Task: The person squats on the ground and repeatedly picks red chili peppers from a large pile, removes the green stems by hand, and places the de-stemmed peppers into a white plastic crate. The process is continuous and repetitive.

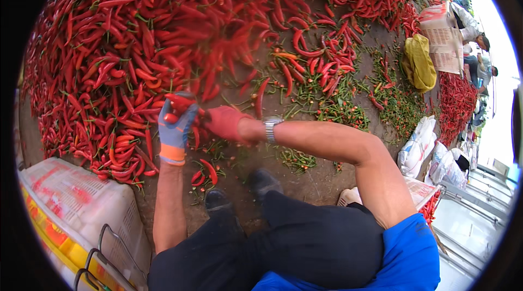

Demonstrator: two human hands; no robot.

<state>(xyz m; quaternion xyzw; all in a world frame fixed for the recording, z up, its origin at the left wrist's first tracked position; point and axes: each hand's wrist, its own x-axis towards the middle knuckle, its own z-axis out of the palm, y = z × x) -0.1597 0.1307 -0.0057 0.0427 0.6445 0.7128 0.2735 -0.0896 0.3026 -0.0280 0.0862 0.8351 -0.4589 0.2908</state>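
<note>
My left hand (175,127), in a grey-blue glove with an orange cuff, is closed around a few red chili peppers (178,102). Right beside it is my right hand (227,122) in a red glove, its fingertips meeting the held peppers. Motion blur hides whether those fingers grip anything. Beyond both hands spreads a large heap of red chili peppers (118,33), some with green stems. Single peppers (209,171) lie on the dark ground near my shoes. A small pile of green pepper stems (298,159) is below my right forearm.
More green stems (343,113) litter the ground to the right. A white plastic crate (98,193) with metal handles stands at lower left. At right are a yellow sack (419,64), white sacks (416,146), another crate (439,42) and people (470,21).
</note>
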